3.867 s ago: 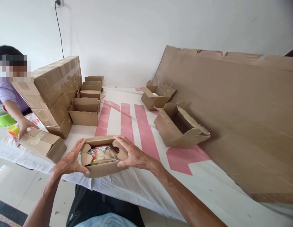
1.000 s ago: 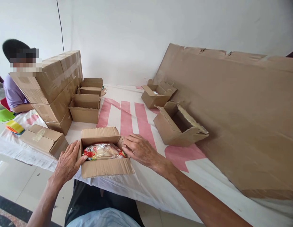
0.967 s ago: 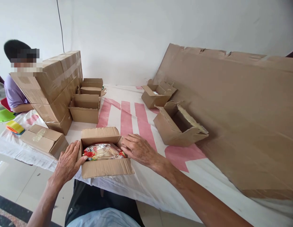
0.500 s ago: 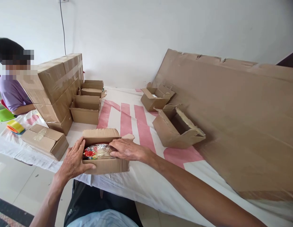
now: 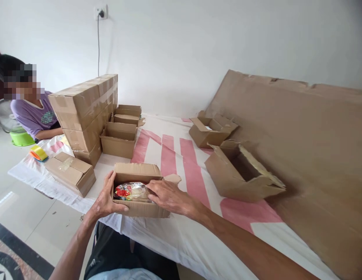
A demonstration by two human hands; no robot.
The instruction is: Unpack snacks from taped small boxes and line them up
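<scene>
A small open cardboard box [image 5: 140, 209] sits at the near edge of the table, with shiny food packets [image 5: 130, 191] showing inside. My left hand [image 5: 106, 196] wraps round the box's left end, thumb on the front flap. My right hand [image 5: 166, 196] lies flat on the right side of the box, fingers pressing down on the packets and the front flap. The far flap [image 5: 136, 169] stands open, and a small side flap [image 5: 173, 179] sticks out to the right.
A taped shut box [image 5: 70, 172] lies left of mine. Stacked sealed cartons [image 5: 84, 109] and open empty boxes [image 5: 119, 139] stand behind it. Two more open boxes [image 5: 242, 173] rest by a large cardboard sheet [image 5: 309, 147] on the right. A person sits far left near tape rolls [image 5: 38, 153].
My right hand has moved from beside the box onto its contents and front flap. My left hand has closed round the box's left end. The view has shifted left.
</scene>
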